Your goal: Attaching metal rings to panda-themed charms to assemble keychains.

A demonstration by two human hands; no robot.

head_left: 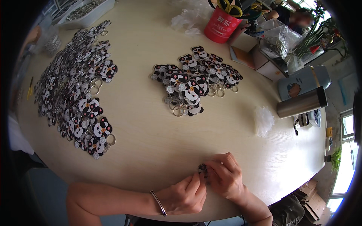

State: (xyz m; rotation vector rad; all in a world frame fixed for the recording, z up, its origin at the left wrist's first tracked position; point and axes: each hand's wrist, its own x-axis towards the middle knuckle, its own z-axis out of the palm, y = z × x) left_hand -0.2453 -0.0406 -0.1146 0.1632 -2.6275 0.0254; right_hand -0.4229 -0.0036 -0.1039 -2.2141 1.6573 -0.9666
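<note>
Near the table's front edge, my left hand (pixel 189 194) and my right hand (pixel 226 175) meet with their fingers pinched together. Between the fingertips is a small panda keychain (pixel 202 168), dark and partly covered by the fingers. Ahead of my hands, in the middle of the table, lies a smaller pile of panda keychains (pixel 193 90) with split rings and round silver tags. A much larger heap of the same keychains (pixel 71 90) spreads along the left side. A metal bangle (pixel 158 203) circles my left wrist.
A red cup (pixel 222 25) holding scissors stands at the back, beside crumpled clear plastic bags (pixel 190 20). A steel tumbler (pixel 301 102) and plastic wad (pixel 264 120) are at right. A white bin (pixel 85 15) of metal parts sits far left, near another person's hand (pixel 34 34).
</note>
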